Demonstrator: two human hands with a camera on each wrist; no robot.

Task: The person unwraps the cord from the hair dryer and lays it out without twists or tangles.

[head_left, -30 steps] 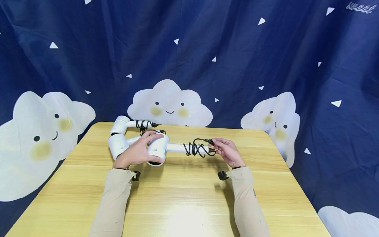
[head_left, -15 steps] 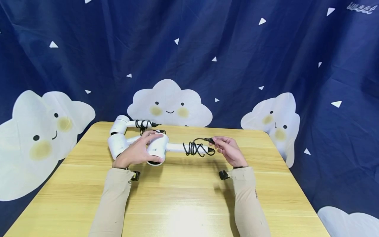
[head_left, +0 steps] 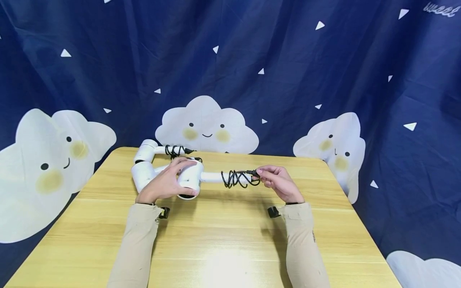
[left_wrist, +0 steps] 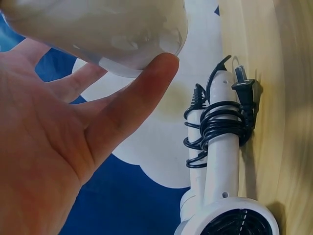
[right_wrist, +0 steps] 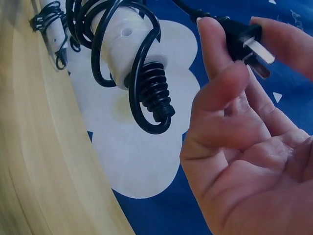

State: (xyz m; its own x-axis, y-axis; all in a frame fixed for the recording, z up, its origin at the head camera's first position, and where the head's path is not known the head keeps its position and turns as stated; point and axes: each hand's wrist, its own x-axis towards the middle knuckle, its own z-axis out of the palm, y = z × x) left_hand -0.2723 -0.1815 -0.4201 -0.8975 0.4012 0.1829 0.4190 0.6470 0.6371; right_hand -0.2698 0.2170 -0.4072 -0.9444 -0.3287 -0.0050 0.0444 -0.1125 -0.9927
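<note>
My left hand (head_left: 163,185) grips a white hair dryer (head_left: 190,180) by its barrel, thumb at the near end and fingers at the far end. The dryer's handle points right, with a black cord (head_left: 234,179) wound loosely around it. Beside the handle's end, my right hand (head_left: 282,185) pinches the cord's plug (right_wrist: 239,39) between thumb and fingers. Two flat metal prongs stick out of the plug in the right wrist view. From the ribbed cord sleeve (right_wrist: 154,90) at the handle's tip, the cord bends back in a loop.
Two more white hair dryers, one nearer (head_left: 142,176) and one farther back (head_left: 145,151), lie at the table's back left. Their cords are wrapped around the handles. Behind the wooden table (head_left: 216,232) hangs a dark blue curtain (head_left: 288,80) with cloud prints.
The right hand has brought the plug in against the wound cord by the handle's end. The cord that arched above the handle now lies lower along it. The left hand keeps its grip.
</note>
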